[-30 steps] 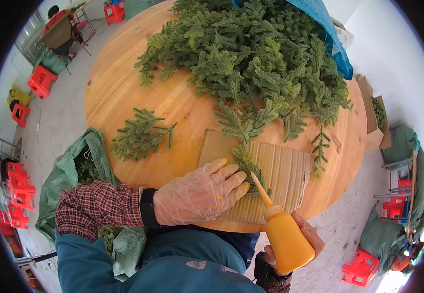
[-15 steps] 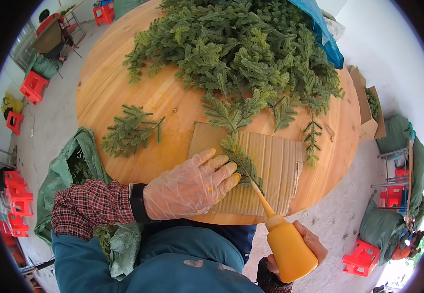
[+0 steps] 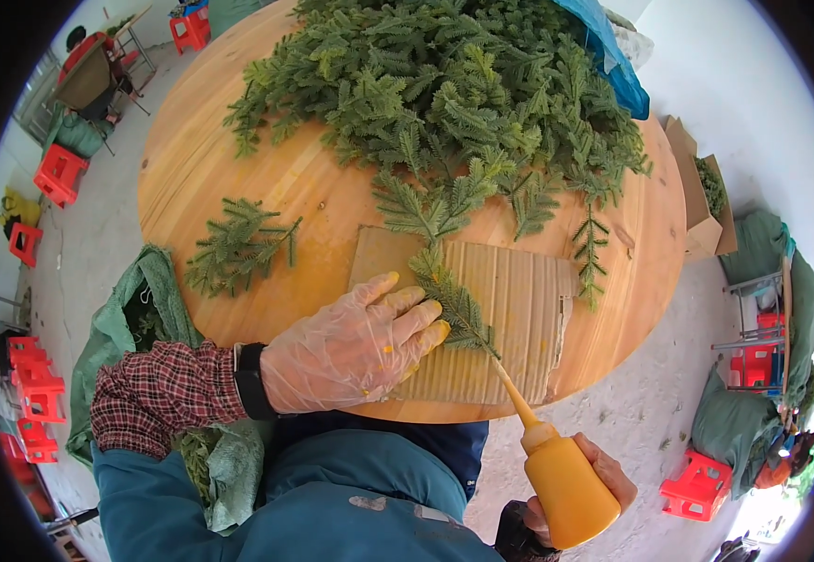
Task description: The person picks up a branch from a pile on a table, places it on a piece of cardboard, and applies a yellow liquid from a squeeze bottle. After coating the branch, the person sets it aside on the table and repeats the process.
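Observation:
A green fir sprig (image 3: 453, 292) lies on a corrugated cardboard piece (image 3: 519, 281), its upper end running up toward the leafy pile. My left hand (image 3: 346, 344), in a clear glove with yellow-stained fingertips, rests with fingers stretched out along the sprig's left side. The fingertips seem to touch the needles. In my bare right hand (image 3: 606, 471) is a yellow-orange squeeze bottle (image 3: 571, 492), tilted so its long, thin nozzle (image 3: 516, 397) points up and left. The nozzle tip meets the lower end of the sprig's stem or is right beside it.
A large pile of fir branches (image 3: 454, 94) covers the far side of the round wooden table (image 3: 323, 197), by a blue bag (image 3: 618, 66). One loose branch (image 3: 241, 245) lies to the left. Green sacks (image 3: 145, 300), red stools (image 3: 697, 484) and a cardboard box (image 3: 697, 192) surround the table.
The whole view has shifted slightly, so the table sits further left. The bottle has moved a little right and down, its tip now at the stem's lower end. My left hand stays beside the sprig.

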Available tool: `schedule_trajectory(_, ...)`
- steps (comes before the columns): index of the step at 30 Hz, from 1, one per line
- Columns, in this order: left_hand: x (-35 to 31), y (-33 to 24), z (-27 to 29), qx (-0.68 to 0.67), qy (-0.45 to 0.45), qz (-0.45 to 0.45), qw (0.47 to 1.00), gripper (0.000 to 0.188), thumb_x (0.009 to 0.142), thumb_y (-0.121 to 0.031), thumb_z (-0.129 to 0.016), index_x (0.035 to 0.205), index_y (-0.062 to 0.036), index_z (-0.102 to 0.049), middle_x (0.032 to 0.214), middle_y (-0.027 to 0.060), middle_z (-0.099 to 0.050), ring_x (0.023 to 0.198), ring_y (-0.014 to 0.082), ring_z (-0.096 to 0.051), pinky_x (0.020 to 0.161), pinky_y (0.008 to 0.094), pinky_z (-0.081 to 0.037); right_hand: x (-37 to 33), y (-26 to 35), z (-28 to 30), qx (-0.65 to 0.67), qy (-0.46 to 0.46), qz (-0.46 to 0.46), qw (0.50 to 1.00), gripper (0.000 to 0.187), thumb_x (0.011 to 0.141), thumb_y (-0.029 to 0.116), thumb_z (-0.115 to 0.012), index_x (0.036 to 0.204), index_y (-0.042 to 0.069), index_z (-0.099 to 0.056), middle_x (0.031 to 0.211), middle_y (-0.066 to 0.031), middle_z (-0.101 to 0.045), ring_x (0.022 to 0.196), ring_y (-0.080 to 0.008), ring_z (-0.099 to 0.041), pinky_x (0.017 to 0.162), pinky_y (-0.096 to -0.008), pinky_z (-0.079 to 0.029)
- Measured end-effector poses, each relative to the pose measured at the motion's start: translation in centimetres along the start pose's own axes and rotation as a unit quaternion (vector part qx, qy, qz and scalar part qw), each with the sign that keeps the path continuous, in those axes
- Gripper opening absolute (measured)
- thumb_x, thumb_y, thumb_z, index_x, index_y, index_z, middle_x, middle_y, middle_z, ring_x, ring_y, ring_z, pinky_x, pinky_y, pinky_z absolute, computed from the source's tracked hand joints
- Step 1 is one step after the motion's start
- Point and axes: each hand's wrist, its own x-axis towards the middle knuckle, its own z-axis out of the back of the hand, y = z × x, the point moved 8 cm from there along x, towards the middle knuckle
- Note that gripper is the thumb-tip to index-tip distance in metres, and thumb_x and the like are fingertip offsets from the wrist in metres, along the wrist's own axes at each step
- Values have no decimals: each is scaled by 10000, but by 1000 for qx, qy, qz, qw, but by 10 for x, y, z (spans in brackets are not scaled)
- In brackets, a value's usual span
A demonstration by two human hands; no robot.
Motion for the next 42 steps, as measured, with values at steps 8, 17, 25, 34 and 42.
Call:
schedule_trajectory(8,6,7,20,48,21,10,999,495,858,-238,-640,1315,-71,-549,1337,125,-547,1279,273,-505,1106,449,-353,-10,-21,14,37,-39,-9,999,922,781,675,-696,1270,-53,-415,1124,-208,-590,891,-292,-651,734,-337,-553)
schedule_trajectory(17,30,-7,17,132,-65,-26,989,351,866,-163,-552,1199,-56,-584,1034,60,-614,1043,219,-601,1099,452,-378,1,-44,8,150,-107,47,982,853,866,660,-598,1288,-62,-431,1032,-223,-642,838,-312,-640,727,-386,-538)
schedule_trajectory(25,-28,28,94,211,-104,90,968,392,830,-159,-592,1211,-67,-602,987,44,-585,995,224,-597,1079,452,-397,15,-40,6,181,-177,21,967,831,878,646,-586,1283,-64,-435,1017,-227,-644,848,-316,-639,742,-402,-530)
schedule_trajectory(34,-138,210,100,-45,-58,383,921,280,886,-270,-566,1019,-44,-663,901,161,-634,838,319,-626,754,416,-503,26,-38,6,187,-199,-2,962,814,883,634,-583,1281,-61,-435,1011,-229,-641,848,-319,-636,753,-406,-522)
schedule_trajectory(42,-135,297,34,0,-43,548,836,332,854,-347,-636,920,-23,-668,887,180,-681,819,331,-646,736,399,-495,36,-39,-11,209,-204,11,956,800,884,622,-585,1279,-57,-434,1011,-231,-635,843,-320,-632,762,-402,-514)
